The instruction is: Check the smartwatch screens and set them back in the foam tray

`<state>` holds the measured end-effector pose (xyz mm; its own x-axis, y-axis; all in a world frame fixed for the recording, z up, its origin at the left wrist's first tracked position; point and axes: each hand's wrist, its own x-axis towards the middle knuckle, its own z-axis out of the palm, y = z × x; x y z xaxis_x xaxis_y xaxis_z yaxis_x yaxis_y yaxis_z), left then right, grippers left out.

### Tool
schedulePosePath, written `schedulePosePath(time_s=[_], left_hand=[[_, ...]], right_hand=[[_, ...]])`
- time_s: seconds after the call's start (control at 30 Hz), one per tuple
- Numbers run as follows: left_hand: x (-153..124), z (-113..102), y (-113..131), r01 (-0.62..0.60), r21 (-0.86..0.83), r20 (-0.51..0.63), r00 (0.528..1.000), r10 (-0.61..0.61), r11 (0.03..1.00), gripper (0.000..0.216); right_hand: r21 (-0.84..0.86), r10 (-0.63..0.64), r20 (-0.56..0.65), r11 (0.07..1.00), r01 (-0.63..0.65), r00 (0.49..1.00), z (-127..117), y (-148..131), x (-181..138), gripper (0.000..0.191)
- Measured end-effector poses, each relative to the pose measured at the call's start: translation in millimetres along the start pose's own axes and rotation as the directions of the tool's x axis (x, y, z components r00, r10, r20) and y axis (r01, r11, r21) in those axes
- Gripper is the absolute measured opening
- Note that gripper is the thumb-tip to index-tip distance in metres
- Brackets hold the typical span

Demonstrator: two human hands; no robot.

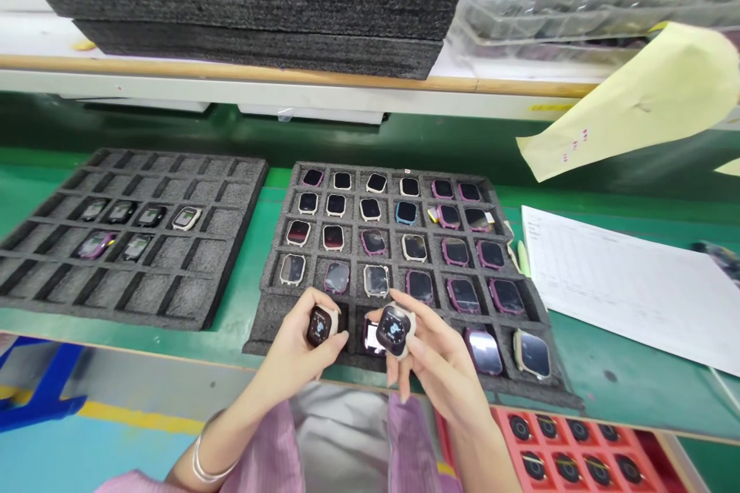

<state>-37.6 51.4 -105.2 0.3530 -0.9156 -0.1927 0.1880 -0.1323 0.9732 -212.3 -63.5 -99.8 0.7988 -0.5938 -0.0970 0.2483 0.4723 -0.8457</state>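
Note:
My left hand (304, 343) is closed round a smartwatch case without a strap (321, 325), its dark screen lit with small figures. In my right hand (436, 343) is a second smartwatch case (395, 329), pale-framed, its screen showing a blue and white icon. Both hands are above the front edge of a black foam tray (269, 306). Its compartments hold many watch cases with white, purple or blue frames. Just behind my right fingers a watch with a bright white screen (374, 339) lies in the tray, partly hidden.
A second foam tray (190, 310) on the left holds several watches. Printed sheets (624, 285) lie to the right. Below them, a red tray (555, 443) holds round black parts. Stacked foam (260, 8) and clear plastic boxes (537, 15) occupy the shelf, with yellow paper (641, 96) hanging down.

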Motion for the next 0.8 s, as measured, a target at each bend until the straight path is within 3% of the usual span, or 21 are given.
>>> schedulePosePath(time_s=[0.17,0.4,0.8], left_hand=[[1.8,0.9,3.7,-0.005,-0.146,0.061,0.998,0.014,0.989,0.028],[-2.2,-3.5,7.8,0.058,-0.345,0.129,0.992,-0.014,0.937,0.036],[-1.1,-3.5,7.1,0.07,-0.373,0.154,0.988,-0.012,0.925,0.038]], right_hand=[[0.014,0.006,0.088,1.0,-0.008,0.996,-4.6,1.2,1.0,0.039],[-0.108,-0.029,0.05,0.994,0.034,0.998,-3.5,2.0,-0.9,0.04],[-0.19,-0.058,-0.045,0.981,0.048,0.997,-5.1,6.8,-3.8,0.047]])
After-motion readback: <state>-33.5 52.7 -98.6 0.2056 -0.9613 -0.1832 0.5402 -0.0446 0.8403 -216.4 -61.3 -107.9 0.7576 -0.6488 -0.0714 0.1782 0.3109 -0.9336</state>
